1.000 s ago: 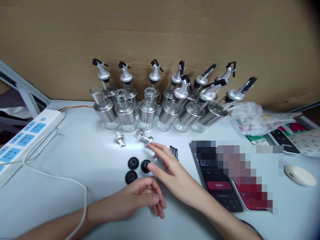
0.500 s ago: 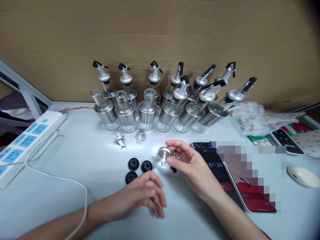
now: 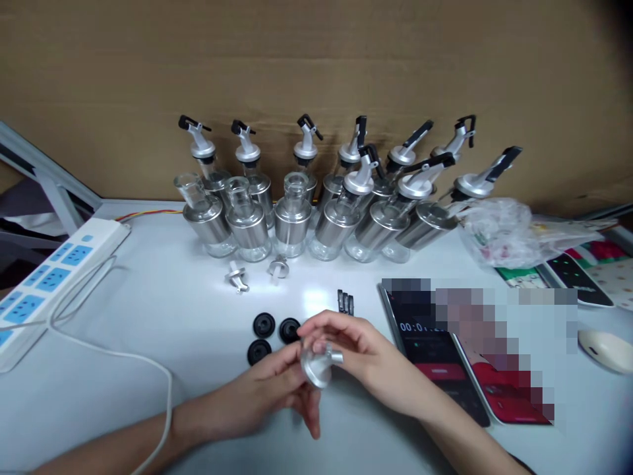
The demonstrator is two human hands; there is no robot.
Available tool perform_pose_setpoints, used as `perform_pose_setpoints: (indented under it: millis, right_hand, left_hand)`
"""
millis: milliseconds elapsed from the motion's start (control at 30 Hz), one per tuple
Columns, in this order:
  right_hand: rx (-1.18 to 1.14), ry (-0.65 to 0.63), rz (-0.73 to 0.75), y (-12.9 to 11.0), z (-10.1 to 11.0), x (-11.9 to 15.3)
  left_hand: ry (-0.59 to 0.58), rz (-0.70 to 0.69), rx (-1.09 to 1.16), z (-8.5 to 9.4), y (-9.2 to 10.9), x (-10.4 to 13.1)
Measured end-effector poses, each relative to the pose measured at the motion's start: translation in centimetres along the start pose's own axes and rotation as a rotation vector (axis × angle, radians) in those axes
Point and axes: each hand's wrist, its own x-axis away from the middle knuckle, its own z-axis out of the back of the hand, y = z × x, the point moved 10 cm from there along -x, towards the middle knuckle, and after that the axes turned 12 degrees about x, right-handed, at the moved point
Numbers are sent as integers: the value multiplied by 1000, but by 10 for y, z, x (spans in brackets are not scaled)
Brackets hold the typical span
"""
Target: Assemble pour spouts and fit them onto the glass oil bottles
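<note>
Head view: your right hand (image 3: 366,356) pinches the metal spout cap (image 3: 319,366); left hand (image 3: 277,389), fingers loosely curled, seemingly touches it; a slip drops it onto the black gaskets (image 3: 270,333).

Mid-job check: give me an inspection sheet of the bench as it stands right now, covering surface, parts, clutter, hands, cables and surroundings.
Surface: white table, lit brightly at the centre.
Job's things: silver spout cap held between both hands; two more spout pieces lie loose; three black gaskets; small black clips; glass bottles in rows at the back, three without spouts.
Clutter: phones, crumpled plastic bag, mouse.
Hands: right hand pinches the cap; left hand touches it from below.
Cables: white cord runs from the power strip under the left forearm; red-yellow wires at the back.
Surroundings: cardboard sheet behind the bottles.
</note>
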Motion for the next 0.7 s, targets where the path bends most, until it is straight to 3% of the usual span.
perform_pose_setpoints:
  millis: [167,500,633,700]
  right_hand:
    - [114,252,85,-9,25,4]
    - [350,287,144,-17,26,6]
    - [658,573,217,-37,71,21]
    - [791,548,190,-37,84,22]
  left_hand:
    - [-11,-106,122,7,1,-2]
    - [-5,-96,94,7,-1,-2]
    - [25,-99,126,11,-1,-4]
    - [35,-96,131,12,-2,-5]
